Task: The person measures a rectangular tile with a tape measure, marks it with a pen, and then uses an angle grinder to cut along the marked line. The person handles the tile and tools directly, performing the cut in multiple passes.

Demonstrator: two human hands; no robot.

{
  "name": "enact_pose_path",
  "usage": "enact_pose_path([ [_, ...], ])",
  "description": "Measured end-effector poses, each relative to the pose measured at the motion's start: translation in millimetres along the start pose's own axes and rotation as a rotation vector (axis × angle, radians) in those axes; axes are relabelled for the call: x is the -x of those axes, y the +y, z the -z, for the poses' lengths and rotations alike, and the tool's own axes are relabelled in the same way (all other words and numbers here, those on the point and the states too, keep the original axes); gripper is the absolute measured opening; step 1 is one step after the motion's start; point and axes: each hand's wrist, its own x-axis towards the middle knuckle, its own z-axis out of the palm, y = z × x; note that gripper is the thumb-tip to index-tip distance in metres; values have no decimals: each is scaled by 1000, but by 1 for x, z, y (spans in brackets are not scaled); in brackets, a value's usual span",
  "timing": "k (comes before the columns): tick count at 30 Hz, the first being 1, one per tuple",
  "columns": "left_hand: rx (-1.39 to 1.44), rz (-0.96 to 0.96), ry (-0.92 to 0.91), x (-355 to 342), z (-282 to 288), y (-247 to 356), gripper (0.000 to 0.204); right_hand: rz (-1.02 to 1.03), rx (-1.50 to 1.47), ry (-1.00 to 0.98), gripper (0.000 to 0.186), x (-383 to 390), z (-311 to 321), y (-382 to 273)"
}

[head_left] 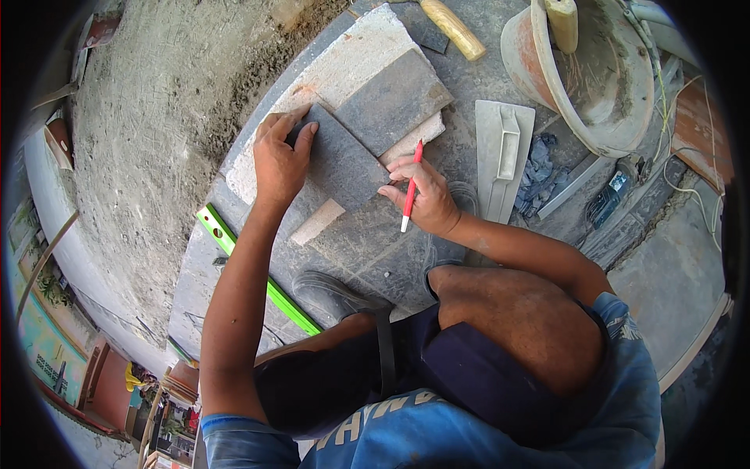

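My left hand [281, 160] grips the upper left edge of a dark grey tile [337, 160], thumb on its face and fingers curled over it. My right hand [422, 199] holds a red marker [414, 176] with a white lower end, its fingers at the tile's right corner. Beneath the tile lies a pale rough slab [351, 55]; another grey piece [406, 98] rests on that slab, and a narrow pale offcut [316, 221] shows below the held tile. A grey flat trowel [492, 187] lies just right of my right hand.
Around me are a bucket [527, 70], a wooden handle [453, 27], blue crumpled cloth [547, 168], a metal bar [573, 185], a blue tool [613, 195] and white cords [707, 219]. A green level [289, 309] lies along the left. Rough concrete [141, 141] stretches beyond it.
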Motion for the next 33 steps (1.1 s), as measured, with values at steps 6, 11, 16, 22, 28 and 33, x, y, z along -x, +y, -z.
enact_pose_path([
  [6, 9, 19, -9, 0, 0, 2, 31, 1, 5, 0, 37, -1, 1, -1],
  [11, 17, 15, -5, 0, 1, 1, 31, -13, -7, -6, 37, -1, 1, -1],
  [16, 35, -7, 32, 2, -1, 1, 31, -9, -18, -10, 37, 0, -1, 0],
  [22, 0, -34, 33, 3, -2, 2, 34, -7, -24, -19, 37, -1, 2, 0],
  [28, 24, -23, 42, 4, -1, 4, 33, 6, -17, -13, 37, -3, 2, -3],
  [33, -33, -21, 49, 9, -3, 4, 44, -3, -24, -13, 37, -2, 2, -2],
])
